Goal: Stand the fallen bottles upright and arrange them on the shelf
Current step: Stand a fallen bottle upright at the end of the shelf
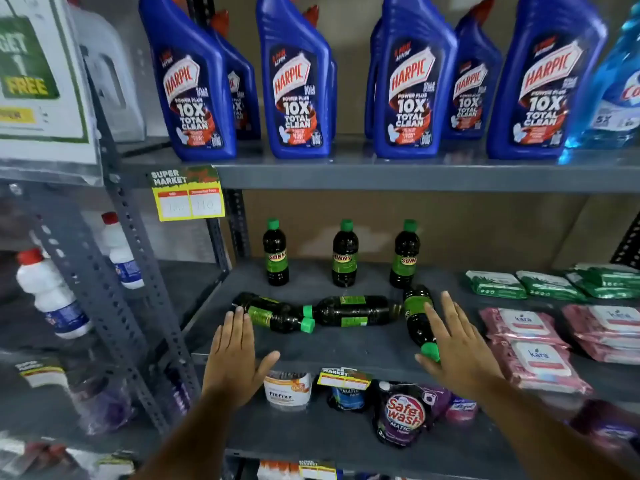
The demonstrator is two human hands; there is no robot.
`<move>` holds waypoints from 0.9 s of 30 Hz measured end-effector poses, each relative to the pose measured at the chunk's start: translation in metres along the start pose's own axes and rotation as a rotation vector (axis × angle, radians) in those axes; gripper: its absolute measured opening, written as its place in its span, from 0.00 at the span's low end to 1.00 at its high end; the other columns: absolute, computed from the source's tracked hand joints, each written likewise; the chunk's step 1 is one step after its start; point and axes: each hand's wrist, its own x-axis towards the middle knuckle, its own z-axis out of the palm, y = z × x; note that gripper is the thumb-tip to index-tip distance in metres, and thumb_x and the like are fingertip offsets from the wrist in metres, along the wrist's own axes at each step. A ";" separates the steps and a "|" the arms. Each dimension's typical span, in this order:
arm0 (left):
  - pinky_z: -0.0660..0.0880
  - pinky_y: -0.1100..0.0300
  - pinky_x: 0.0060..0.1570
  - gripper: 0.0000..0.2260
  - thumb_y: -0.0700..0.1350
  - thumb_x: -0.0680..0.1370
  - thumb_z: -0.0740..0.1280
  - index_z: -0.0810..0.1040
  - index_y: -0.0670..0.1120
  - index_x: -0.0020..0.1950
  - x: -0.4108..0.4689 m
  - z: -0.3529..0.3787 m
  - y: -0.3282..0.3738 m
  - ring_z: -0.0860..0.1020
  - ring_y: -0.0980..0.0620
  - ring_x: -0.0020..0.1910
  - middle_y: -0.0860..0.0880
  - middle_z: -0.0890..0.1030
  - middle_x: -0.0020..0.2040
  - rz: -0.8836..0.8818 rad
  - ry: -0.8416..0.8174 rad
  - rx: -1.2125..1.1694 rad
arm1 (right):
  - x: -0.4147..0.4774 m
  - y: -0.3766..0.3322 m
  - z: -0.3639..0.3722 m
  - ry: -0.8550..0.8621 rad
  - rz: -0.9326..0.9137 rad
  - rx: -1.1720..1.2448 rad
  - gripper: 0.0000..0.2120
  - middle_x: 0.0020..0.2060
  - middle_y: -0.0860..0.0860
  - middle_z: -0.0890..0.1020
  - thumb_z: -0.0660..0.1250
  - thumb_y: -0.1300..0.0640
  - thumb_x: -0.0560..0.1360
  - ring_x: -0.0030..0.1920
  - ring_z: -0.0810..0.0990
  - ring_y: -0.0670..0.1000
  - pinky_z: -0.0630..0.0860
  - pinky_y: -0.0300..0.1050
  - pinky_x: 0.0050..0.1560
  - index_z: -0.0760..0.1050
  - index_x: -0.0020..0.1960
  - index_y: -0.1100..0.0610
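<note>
Setting: a shop aisle with grey metal racking; the middle shelf [346,344] carries the work, with tall blue cleaner bottles [298,81] on the shelf above and pink wipe packs [533,344] to the right.
Standing bottles: three dark green-capped bottles stand upright in a spaced row at the far side of the shelf, the left one [275,252], the middle one [344,254] and the right one [404,254]. They look like the pattern the fallen ones should join.
Left fallen bottle: it [273,313] lies on its side, long axis running left to right and slightly toward the near edge, cap pointing right and near.
Middle fallen bottle: it [353,310] lies almost straight across, cap pointing left, just beside the left bottle's cap.
Right fallen bottle: it [419,320] lies with its long axis running far to near, base at the far end, cap at the shelf's near edge.
Left hand: the left hand [235,355] is flat and open, fingers [239,318] spread, tips at the base of the left fallen bottle; contact cannot be told. It holds nothing.
Right hand: the right hand [457,344] is open with fingers spread, alongside the right fallen bottle, thumb close to its cap; nothing gripped.
Judgement: both hands seem placed to take one outer bottle each, so the step in hand is the first reach.
</note>
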 end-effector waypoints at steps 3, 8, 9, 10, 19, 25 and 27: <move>0.42 0.48 0.74 0.52 0.75 0.67 0.31 0.43 0.37 0.77 0.007 0.018 -0.007 0.42 0.42 0.78 0.38 0.46 0.79 -0.144 -0.073 -0.003 | 0.004 -0.002 0.018 -0.099 0.142 0.130 0.47 0.78 0.57 0.37 0.60 0.32 0.73 0.77 0.54 0.63 0.66 0.55 0.68 0.38 0.79 0.49; 0.47 0.47 0.76 0.49 0.74 0.70 0.41 0.45 0.38 0.77 0.018 0.034 -0.020 0.45 0.42 0.78 0.38 0.48 0.79 -0.229 -0.280 -0.063 | 0.012 -0.010 0.036 -0.176 0.209 0.198 0.39 0.79 0.55 0.38 0.62 0.37 0.75 0.64 0.74 0.62 0.77 0.52 0.50 0.44 0.78 0.40; 0.46 0.48 0.75 0.48 0.74 0.72 0.44 0.44 0.38 0.78 0.020 0.035 -0.024 0.45 0.42 0.78 0.39 0.47 0.79 -0.221 -0.295 -0.069 | 0.014 -0.011 0.038 -0.176 0.228 0.197 0.38 0.79 0.55 0.38 0.62 0.39 0.76 0.62 0.75 0.63 0.77 0.52 0.50 0.45 0.78 0.39; 0.46 0.48 0.75 0.47 0.73 0.73 0.46 0.44 0.38 0.78 0.023 0.036 -0.027 0.45 0.43 0.78 0.39 0.46 0.79 -0.207 -0.300 -0.078 | 0.015 -0.014 0.039 -0.180 0.248 0.199 0.37 0.79 0.55 0.39 0.63 0.43 0.77 0.60 0.76 0.63 0.78 0.52 0.50 0.46 0.78 0.39; 0.45 0.47 0.75 0.54 0.78 0.66 0.40 0.42 0.39 0.78 0.034 0.045 -0.042 0.44 0.42 0.78 0.39 0.45 0.79 -0.176 -0.298 -0.097 | 0.063 -0.021 -0.014 -0.059 0.415 0.335 0.24 0.52 0.62 0.82 0.70 0.52 0.68 0.46 0.80 0.63 0.72 0.44 0.41 0.76 0.64 0.52; 0.45 0.47 0.75 0.60 0.81 0.58 0.33 0.40 0.39 0.77 0.038 0.049 -0.044 0.43 0.42 0.78 0.40 0.43 0.79 -0.198 -0.367 -0.077 | 0.131 -0.005 -0.078 0.045 0.746 0.680 0.07 0.25 0.52 0.82 0.69 0.54 0.64 0.28 0.79 0.52 0.77 0.42 0.32 0.80 0.34 0.58; 0.45 0.46 0.75 0.59 0.80 0.60 0.34 0.40 0.38 0.77 0.039 0.047 -0.043 0.43 0.41 0.78 0.39 0.42 0.79 -0.189 -0.377 -0.054 | 0.142 -0.002 -0.082 0.035 0.793 0.766 0.05 0.23 0.52 0.80 0.71 0.57 0.66 0.26 0.78 0.51 0.79 0.46 0.35 0.81 0.36 0.59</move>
